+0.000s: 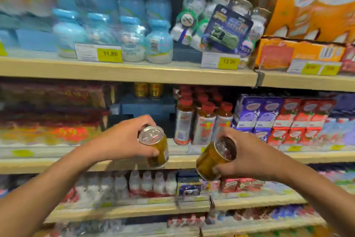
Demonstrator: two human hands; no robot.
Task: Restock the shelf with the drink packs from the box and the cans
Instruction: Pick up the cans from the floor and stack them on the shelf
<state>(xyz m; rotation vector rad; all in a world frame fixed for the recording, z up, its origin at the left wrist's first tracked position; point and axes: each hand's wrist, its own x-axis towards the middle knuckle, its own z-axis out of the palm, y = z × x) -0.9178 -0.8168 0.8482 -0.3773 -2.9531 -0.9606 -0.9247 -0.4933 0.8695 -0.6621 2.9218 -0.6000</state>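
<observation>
Two bare hands reach forward in the lower middle of the frame, each closed around a gold drink can. The left hand (123, 138) grips the left can (154, 147) from the side and behind, fingers wrapped round its body; the can tilts so its silver pull-tab top faces the camera. The right hand (244, 157) holds the right can (215, 157) the same way, tilted more steeply, with its top turned up and to the right. The two cans are near each other but apart, and both hang in the air in front of the edge of the middle shelf (115, 164), touching nothing but the hands.

Straight behind the left can, at the centre of the frame, the middle shelf has a dark gap (146, 110). At the back of that gap stand two similar gold cans (148, 90). To the right of the gap stand red-capped bottles (203, 121), then purple and red drink cartons (278, 117). To the left, the packed goods are too blurred to name.

Across the top of the frame, the upper shelf (124, 72) carries pale blue bottles (132, 39) with yellow price tags in front.

The gap looks like the place for the cans, so that part of the job seems under way: two cans are in hand and not yet set down. No box of drink packs is in view, so how far that part has gone cannot be told.
</observation>
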